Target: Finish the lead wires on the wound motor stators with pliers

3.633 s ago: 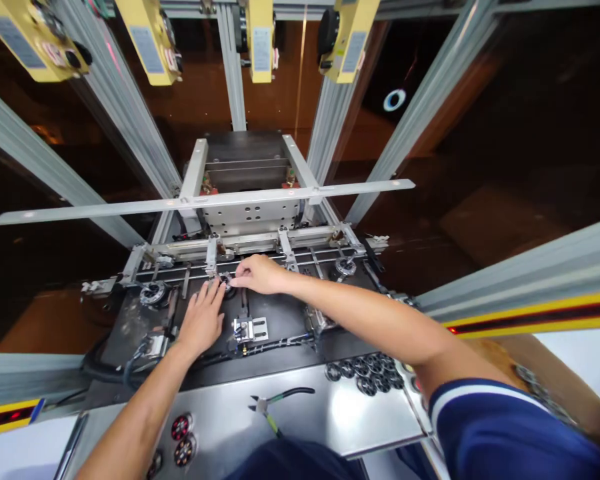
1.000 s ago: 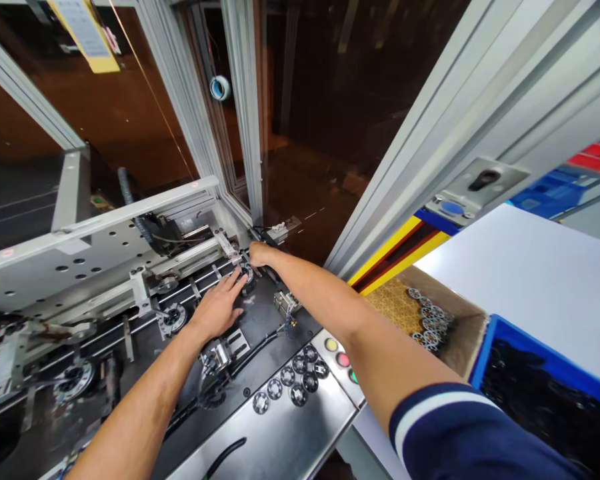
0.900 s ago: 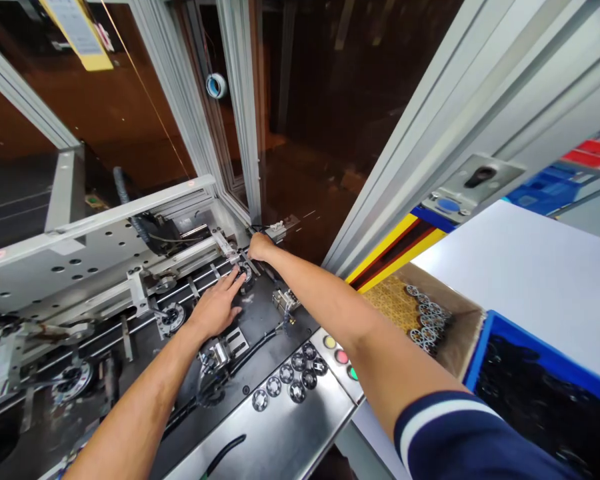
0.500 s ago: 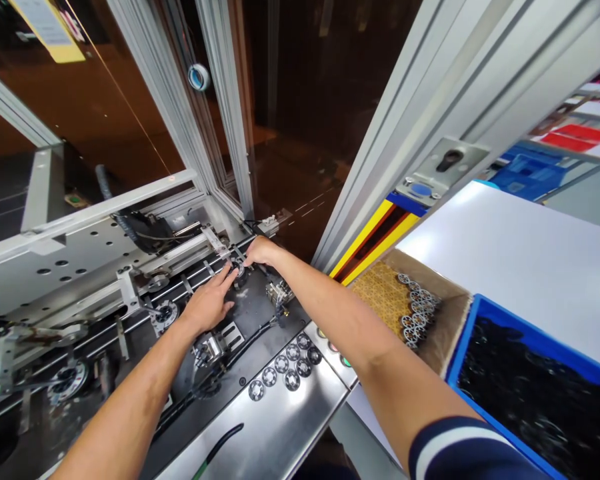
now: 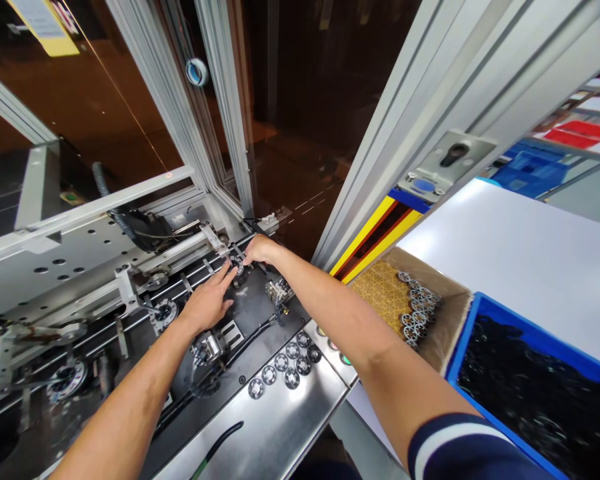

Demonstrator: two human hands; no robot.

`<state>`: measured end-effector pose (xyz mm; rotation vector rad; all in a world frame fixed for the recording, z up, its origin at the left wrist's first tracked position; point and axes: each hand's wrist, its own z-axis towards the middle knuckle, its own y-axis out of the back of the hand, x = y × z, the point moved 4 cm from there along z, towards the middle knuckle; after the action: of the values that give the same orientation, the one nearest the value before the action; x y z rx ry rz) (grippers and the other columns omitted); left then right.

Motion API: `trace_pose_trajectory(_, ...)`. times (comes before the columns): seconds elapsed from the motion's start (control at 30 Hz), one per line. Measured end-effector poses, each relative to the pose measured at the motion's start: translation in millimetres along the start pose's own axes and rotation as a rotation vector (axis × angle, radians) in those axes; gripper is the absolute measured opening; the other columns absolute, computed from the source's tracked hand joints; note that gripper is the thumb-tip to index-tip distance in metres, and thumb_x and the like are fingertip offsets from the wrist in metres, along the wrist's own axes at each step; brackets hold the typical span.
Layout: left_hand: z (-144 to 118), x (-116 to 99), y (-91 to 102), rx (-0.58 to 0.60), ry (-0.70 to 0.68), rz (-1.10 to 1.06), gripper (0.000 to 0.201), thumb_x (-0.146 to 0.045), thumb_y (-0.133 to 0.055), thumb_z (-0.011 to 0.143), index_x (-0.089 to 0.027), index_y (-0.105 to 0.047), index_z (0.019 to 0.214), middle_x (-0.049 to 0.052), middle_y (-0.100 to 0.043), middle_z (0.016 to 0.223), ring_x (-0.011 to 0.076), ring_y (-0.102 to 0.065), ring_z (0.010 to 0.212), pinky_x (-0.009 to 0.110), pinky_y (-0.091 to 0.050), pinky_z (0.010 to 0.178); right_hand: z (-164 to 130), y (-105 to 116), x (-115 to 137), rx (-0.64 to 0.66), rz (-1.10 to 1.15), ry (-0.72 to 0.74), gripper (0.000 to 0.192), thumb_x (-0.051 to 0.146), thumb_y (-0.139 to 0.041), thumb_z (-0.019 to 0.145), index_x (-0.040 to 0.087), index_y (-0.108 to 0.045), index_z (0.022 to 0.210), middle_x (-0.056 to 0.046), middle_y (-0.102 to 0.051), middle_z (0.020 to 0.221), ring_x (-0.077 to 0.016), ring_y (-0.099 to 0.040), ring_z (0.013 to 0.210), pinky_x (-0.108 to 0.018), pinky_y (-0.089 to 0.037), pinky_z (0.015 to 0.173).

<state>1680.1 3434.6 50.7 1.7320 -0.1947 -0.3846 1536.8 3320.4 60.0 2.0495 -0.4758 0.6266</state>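
A round, dark-rimmed part sits in a station of the machine, between my two hands. My left hand reaches in from the left with its fingers stretched and spread; the fingertips touch the near left side of this part. Bent at the wrist, my right hand has its fingers curled down and closed at the part's right edge, their tips partly hidden. Further left on the machine, another round part sits in a similar station, and a third one lies beyond my left forearm.
Several round slotted parts lie on the metal ledge beside a black hose end. To the right are a cardboard box with metal rings on a honeycomb sheet and a blue bin of black parts. An aluminium frame post rises nearby.
Both hands stay at the same round part with almost no movement. The whole view has shifted very slightly.
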Motion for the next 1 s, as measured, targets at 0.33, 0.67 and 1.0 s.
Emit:
trace_pose_trajectory(0.33,-0.2,-3.7,3.5,0.070,0.051,0.054,0.081,-0.017,-0.058,0.082,-0.024,-0.025,0.156,0.009,-0.015,0.166,0.0308,-0.053,0.132,0.043,-0.048,0.107,-11.6,15.4,9.4,-0.086,-0.016,0.073,0.023,0.034,-0.065,0.092,0.012,-0.067,0.100,-0.006,-0.071,0.101,-0.0185,-0.069,0.091,-0.038,-0.058,0.083)
trace_pose_trajectory(0.67,-15.5,-6.9,33.0,0.063,0.042,0.014,0.080,-0.025,-0.063,0.080,-0.015,-0.031,0.153,0.012,-0.022,0.162,0.0265,-0.051,0.134,0.033,-0.044,0.110,-218.4,23.2,-57.1,-0.629,0.204,0.527,0.029,0.033,-0.061,0.093,0.024,-0.064,0.121,-0.005,-0.067,0.125,-0.0176,-0.063,0.115,-0.029,-0.052,0.100)
trace_pose_trajectory(1.0,-219.5,-105.5,40.6,-0.463,-0.152,-0.202,0.042,-0.033,-0.064,0.087,-0.026,-0.063,0.128,0.000,-0.070,0.125,0.0180,-0.069,0.112,0.024,-0.051,0.099,-273.7,-134.4,-271.7,-0.820,-0.378,0.483,0.064,0.032,-0.045,0.100,0.015,-0.021,0.157,-0.017,-0.057,0.141,-0.0335,-0.057,0.127,-0.050,-0.055,0.096)
